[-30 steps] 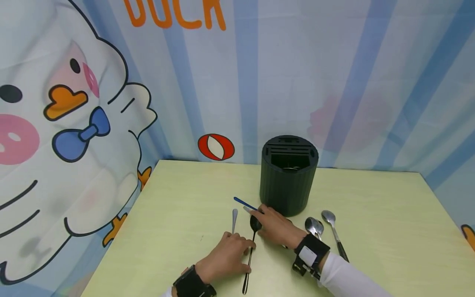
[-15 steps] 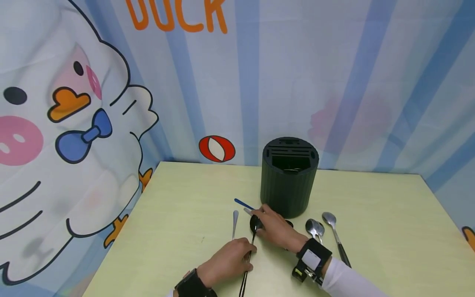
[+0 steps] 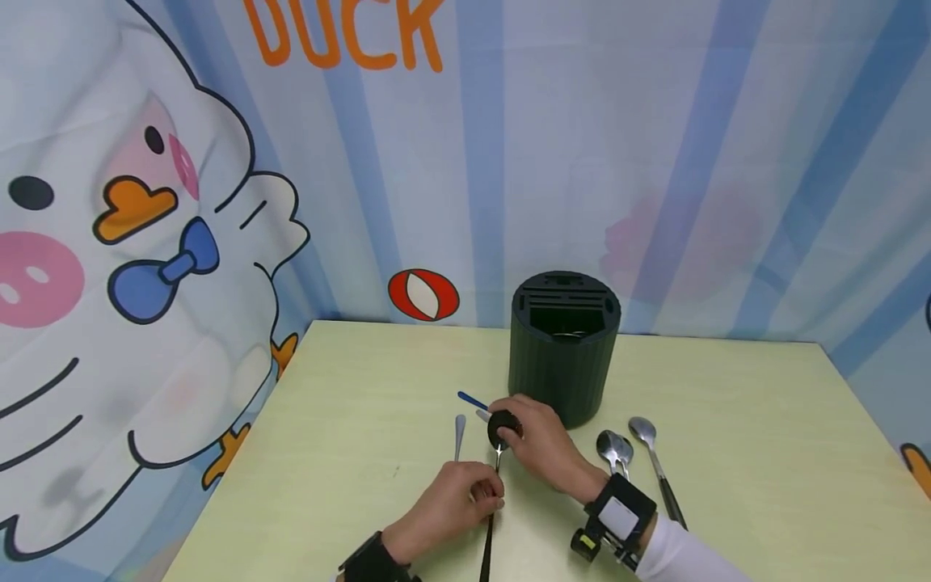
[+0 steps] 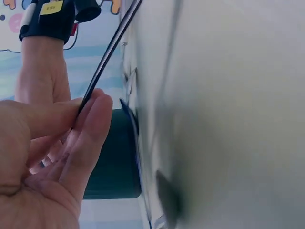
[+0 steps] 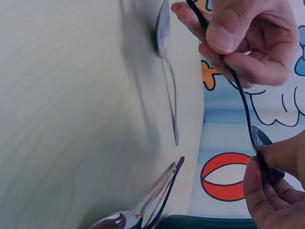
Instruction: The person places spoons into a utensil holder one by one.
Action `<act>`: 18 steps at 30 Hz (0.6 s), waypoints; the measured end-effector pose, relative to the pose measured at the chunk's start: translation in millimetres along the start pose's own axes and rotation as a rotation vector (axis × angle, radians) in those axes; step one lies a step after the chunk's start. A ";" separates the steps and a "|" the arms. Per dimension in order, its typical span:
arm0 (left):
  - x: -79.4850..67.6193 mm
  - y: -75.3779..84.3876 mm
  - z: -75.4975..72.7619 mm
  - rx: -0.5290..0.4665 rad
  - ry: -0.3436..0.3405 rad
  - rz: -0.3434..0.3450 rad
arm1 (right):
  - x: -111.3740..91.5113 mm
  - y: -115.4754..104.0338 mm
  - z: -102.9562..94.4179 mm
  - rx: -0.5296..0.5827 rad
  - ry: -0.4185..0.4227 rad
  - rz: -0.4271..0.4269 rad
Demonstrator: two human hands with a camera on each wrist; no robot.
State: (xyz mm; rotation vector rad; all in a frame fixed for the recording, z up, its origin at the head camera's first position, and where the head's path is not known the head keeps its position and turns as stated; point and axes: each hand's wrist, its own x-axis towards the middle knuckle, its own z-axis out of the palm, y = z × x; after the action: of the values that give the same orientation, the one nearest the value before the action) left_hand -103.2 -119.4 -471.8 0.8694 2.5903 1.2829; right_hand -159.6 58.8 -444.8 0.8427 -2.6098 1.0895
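Note:
A long-handled black spoon (image 5: 245,105) is held between both hands, raised off the table in the right wrist view. My left hand (image 3: 454,497) pinches its handle between thumb and fingers, also seen close up in the left wrist view. At the other end, my right hand (image 3: 541,440) grips the spoon's bowl, thumb on its face. Just left of the hands lies a silver spoon (image 5: 163,33), whose handle points away in the head view. A blue-handled utensil (image 3: 471,399) lies beyond my right fingers, partly hidden by them.
Behind my right hand stands a dark green ribbed cutlery holder (image 3: 560,372) with a slotted top. Two overlapping silver spoons (image 3: 614,446) and a dark-handled spoon (image 3: 658,465) lie right of it. A cartoon duck curtain (image 3: 553,162) hangs behind the yellow table (image 3: 749,420).
My right fingers have moved onto the spoon's bowl, which now faces up in their grip. The spoon has risen from the table; the left hand has kept hold of the handle.

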 end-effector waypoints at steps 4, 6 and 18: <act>0.9 4.6 -4.7 -0.094 0.067 -0.049 | 1.1 -5.6 -4.9 0.077 0.089 0.014; 1.2 6.4 -6.7 -0.182 0.092 -0.097 | 1.1 -7.7 -6.4 0.114 0.126 0.008; 5.2 15.1 -14.5 -0.403 0.135 -0.106 | 1.0 -22.3 -20.4 0.112 0.295 -0.219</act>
State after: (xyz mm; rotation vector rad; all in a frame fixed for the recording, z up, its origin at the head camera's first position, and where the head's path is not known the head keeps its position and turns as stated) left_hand -105.9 -119.4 -450.4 0.5818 2.3017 1.7954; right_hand -148.5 60.0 -416.7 0.8893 -2.1791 1.2032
